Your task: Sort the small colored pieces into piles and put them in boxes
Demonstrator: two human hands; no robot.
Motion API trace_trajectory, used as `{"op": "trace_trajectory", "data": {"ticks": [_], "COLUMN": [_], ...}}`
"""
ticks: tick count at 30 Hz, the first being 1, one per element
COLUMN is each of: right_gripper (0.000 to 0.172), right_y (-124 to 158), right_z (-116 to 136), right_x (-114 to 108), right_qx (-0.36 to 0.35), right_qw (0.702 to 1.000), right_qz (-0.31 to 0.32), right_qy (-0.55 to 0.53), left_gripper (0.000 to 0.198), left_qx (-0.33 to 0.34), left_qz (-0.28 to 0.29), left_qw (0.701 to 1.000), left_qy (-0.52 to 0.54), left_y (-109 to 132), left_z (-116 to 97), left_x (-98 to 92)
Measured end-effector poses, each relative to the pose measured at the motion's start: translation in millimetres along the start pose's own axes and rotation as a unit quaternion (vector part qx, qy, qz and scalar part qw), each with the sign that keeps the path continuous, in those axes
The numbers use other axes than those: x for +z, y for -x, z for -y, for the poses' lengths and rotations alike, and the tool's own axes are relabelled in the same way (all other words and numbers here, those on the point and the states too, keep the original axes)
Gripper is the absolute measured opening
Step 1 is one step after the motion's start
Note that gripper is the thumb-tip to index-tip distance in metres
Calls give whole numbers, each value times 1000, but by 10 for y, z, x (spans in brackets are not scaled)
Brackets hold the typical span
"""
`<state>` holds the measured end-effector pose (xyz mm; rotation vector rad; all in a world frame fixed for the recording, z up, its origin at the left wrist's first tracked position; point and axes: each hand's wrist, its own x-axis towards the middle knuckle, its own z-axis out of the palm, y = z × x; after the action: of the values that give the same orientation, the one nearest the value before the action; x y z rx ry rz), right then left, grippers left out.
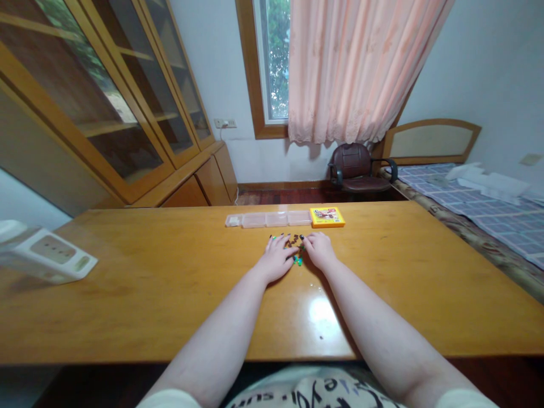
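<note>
Small brown pieces and shiny green pieces lie in a loose pile on the wooden table, too small to name. My left hand rests over the pile's left side, fingers spread and thumb reaching toward the green pieces. At the pile's right edge, my right hand has its fingers bent together, the tips touching the dark pieces. Whatever sits between those fingertips is too small to make out. Behind the hands stand a clear plastic compartment box and, touching its right end, a yellow box with printed pictures.
A white appliance stands at the left of the table. A few tiny specks lie nearer my body. Beyond the table are a glass-door cabinet, a brown armchair and a bed at the right.
</note>
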<state>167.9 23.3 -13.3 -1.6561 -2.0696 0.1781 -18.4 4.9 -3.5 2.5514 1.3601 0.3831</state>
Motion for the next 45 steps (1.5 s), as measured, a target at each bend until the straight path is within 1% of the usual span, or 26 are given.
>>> {"op": "trace_trajectory", "data": {"ticks": [3,8,13,17,21,24,27,29,32,37,39,41,43,45], "right_gripper": [46,49,45,42,43,47,48,49,49,48,49,48,46,45], "right_y": [4,16,14,6,7,14,20,21,17,8,10,15,18,18], "right_z": [-2,9,5,-10,-12,3,21,27,21,-6,-8,-1,10,18], "right_x": [-10,-17,-5,11,-4,-28,-37,-29,-6,14,12,11,15,21], "right_qx": [7,-15,-18,-19,-17,-24,-42,-57,-64,-23,-40,-66,-83,-86], "right_qw": [1000,1000,999,999,1000,999,998,996,995,999,998,995,993,993], "right_qz": [-7,5,16,14,-1,-4,11,26,41,16,20,35,46,51], "right_qy": [-6,-26,-27,-33,-18,-23,-50,-68,-70,-39,-53,-68,-73,-65], "left_gripper": [36,30,36,33,27,28,35,36,35,29,28,29,31,31], "left_qx": [6,-6,-30,-29,-33,-20,15,25,11,-30,-33,-19,-1,8], "left_qz": [2,-4,-15,-6,-18,-28,-11,4,7,-21,-39,-47,-43,-34], "left_qw": [1000,1000,999,999,999,999,1000,1000,1000,999,999,999,999,999], "left_qy": [-3,-6,-15,-17,-16,-12,-6,-9,-15,-15,-12,-5,2,5], "left_y": [8,0,-14,-12,-6,1,10,14,12,-6,-14,-19,-20,-18], "left_z": [-16,6,24,36,47,45,35,34,45,79,86,86,81,77], "left_x": [22,-25,-54,-43,-53,-73,-83,-79,-67,-67,-78,-91,-101,-99]}}
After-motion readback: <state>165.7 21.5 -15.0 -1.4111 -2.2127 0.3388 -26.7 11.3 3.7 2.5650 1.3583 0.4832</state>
